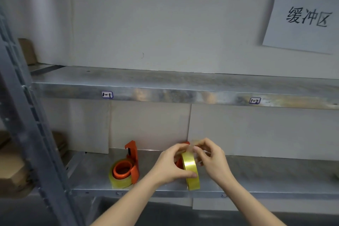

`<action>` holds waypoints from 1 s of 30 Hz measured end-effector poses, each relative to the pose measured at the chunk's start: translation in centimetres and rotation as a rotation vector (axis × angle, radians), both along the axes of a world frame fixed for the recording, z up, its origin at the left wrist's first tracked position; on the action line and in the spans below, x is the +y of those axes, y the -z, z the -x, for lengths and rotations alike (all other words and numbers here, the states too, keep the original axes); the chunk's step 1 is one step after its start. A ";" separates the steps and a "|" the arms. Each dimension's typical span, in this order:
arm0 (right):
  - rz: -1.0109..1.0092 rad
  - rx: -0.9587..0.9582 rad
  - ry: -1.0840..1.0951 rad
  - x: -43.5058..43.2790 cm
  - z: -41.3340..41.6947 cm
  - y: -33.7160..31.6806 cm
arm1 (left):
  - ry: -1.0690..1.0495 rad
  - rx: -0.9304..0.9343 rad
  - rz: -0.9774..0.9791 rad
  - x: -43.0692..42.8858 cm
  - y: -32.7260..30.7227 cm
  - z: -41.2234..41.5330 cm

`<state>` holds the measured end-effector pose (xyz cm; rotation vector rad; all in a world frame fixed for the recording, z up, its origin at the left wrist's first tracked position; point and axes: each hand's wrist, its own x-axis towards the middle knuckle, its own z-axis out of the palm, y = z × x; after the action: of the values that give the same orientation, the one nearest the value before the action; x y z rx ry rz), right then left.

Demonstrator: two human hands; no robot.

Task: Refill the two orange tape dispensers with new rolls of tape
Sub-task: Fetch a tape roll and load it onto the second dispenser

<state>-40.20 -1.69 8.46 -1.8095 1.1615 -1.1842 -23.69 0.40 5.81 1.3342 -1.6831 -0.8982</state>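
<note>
Step in hand: feeding the loose tape end through the second dispenser, as I judge it.
Left hand (169,165): its fingers curl round the tape roll (190,169), with the thumb pressed against the rim low down. It holds the roll on edge at the front of the lower shelf (266,174).
Right hand (212,161): its fingertips pinch the tape end (195,144), a pale clear strip lifted at the top of the roll.
Second dispenser (178,164): orange, and mostly hidden behind the left hand and the roll. Whether the roll sits fully on its hub cannot be told.
First dispenser (132,159): sits on the shelf to the left, apart from the hands, with a roll already round its hub.
How to do it well: steady the roll with the left hand and pull the strip straight and taut. Touch the sticky side as little as possible, and lay the strip flat over the cutter end.
Risk: the strip may fold on itself or stick askew.
</note>
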 end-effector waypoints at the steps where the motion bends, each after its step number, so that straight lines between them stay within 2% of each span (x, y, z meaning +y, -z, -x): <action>1: -0.002 -0.009 -0.008 0.0 0.1 0.0 | -0.006 -0.002 0.003 0.0 0.2 0.1; 4: 0.016 0.006 -0.025 -0.1 0.6 -0.1 | 0.002 -0.018 -0.014 0.1 0.8 0.5; 9: 0.068 0.042 0.041 -0.5 1.1 0.2 | 0.020 0.064 -0.076 0.7 0.9 2.3; 15: 0.003 0.021 0.039 -0.6 2.8 0.4 | 0.015 0.076 -0.126 0.9 1.3 3.5; 24: -0.074 -0.031 0.100 -1.6 4.7 0.8 | -0.019 0.133 -0.046 2.8 2.3 5.6; 30: -0.042 0.007 0.085 -2.0 4.6 0.1 | 0.025 0.018 0.006 3.0 2.2 5.7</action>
<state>-44.83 -3.67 8.36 -1.7491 1.2689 -1.1930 -29.39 3.42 3.61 1.3001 -1.6905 -0.9166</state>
